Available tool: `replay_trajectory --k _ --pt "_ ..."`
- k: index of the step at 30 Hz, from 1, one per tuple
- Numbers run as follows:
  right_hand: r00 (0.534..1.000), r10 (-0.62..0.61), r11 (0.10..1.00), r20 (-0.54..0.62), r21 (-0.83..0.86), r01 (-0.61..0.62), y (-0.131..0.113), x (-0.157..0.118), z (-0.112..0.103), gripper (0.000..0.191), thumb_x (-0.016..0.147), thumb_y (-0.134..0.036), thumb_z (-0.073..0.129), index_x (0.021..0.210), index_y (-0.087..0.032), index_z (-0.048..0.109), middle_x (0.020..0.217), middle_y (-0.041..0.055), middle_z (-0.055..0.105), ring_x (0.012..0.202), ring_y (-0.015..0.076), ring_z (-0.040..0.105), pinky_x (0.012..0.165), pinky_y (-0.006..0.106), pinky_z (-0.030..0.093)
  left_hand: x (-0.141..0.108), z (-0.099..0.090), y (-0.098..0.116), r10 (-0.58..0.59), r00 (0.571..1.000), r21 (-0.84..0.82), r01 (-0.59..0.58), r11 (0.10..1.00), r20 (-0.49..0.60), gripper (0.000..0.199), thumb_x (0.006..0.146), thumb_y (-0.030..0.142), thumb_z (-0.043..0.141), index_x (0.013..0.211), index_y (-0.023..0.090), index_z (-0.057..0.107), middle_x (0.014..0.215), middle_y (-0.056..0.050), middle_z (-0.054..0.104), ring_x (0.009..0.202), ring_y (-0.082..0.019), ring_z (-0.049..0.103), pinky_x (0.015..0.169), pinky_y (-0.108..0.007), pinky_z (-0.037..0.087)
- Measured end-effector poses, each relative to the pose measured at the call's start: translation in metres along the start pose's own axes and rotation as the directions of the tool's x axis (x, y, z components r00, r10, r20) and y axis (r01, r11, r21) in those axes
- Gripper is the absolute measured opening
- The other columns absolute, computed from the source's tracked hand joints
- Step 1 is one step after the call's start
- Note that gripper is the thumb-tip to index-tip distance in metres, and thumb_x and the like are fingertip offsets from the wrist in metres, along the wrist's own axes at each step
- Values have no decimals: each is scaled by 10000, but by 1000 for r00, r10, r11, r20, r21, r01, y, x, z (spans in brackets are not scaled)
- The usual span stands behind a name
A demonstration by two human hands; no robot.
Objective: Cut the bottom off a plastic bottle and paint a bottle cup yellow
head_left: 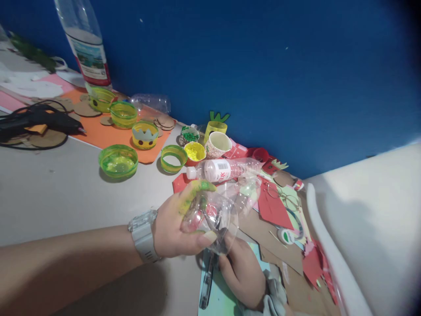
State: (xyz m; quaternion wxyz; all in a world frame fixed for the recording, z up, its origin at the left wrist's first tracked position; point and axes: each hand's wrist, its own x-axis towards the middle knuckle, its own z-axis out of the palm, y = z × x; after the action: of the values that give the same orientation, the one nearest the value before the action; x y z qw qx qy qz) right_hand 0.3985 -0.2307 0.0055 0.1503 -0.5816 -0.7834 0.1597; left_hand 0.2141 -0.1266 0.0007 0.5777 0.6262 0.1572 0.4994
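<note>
Your left hand [169, 228] has the clear piece [203, 215] off the surface [66, 206], its thumb on the near side and its fingers curled over the far side, so the hold is around the wall rather than at one edge. Your right hand [245, 272] is at the piece's lower right edge; its fingers are partly hidden, and you cannot tell from here how closed they are or what they grip.

A dark, pointed shape [215, 221] shows through the plastic, likely scissor blades. If you are cutting, use short snips near the base of the blades and turn the piece with your left hand, leaving the right wrist straight. Hold just firmly enough to stop slipping: thin plastic will probably buckle under a hard squeeze. Your left thumb is close to that point, so shift it off the cutting line first. A fresh edge may be sharp.

The lying bottle [197, 171] is just beyond your left fingers, and the pen [207, 283] lies below the piece; give yourself room between them to rotate it. The striped ring [173, 168] is well clear.
</note>
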Motion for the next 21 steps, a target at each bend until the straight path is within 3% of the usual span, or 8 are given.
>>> replay_trajectory --k 3,9,19,21 --pt "1000 4 1000 13 13 -4 0 1 -1 187 917 -257 312 811 -217 461 653 63 609 660 254 663 607 352 525 1 -1 0 11 1000 -10 -11 1000 -7 542 756 512 689 1198 256 509 881 -9 641 748 -186 618 691 -311 515" --pt "1000 -7 1000 -7 10 7 -1 1 -3 138 894 -232 323 822 -222 440 633 46 593 658 258 671 594 341 517 1 -3 -2 -2 998 -44 5 999 67 559 741 395 725 1217 244 475 864 -10 648 758 -194 634 690 -309 534" --pt "999 -21 1000 -29 -21 21 -1 1 0 129 890 -235 328 808 -228 428 623 40 599 624 245 660 562 324 500 -1 1 -1 -7 1000 -79 6 997 -22 528 726 404 738 1191 273 524 892 8 621 774 -166 596 705 -282 500" --pt "999 -33 999 -32 -34 32 -1 1 -1 142 906 -239 327 815 -226 436 628 41 610 633 246 665 563 322 497 0 0 -3 5 1000 -94 -4 996 15 544 731 380 739 1212 286 504 876 15 621 764 -163 599 702 -276 498"
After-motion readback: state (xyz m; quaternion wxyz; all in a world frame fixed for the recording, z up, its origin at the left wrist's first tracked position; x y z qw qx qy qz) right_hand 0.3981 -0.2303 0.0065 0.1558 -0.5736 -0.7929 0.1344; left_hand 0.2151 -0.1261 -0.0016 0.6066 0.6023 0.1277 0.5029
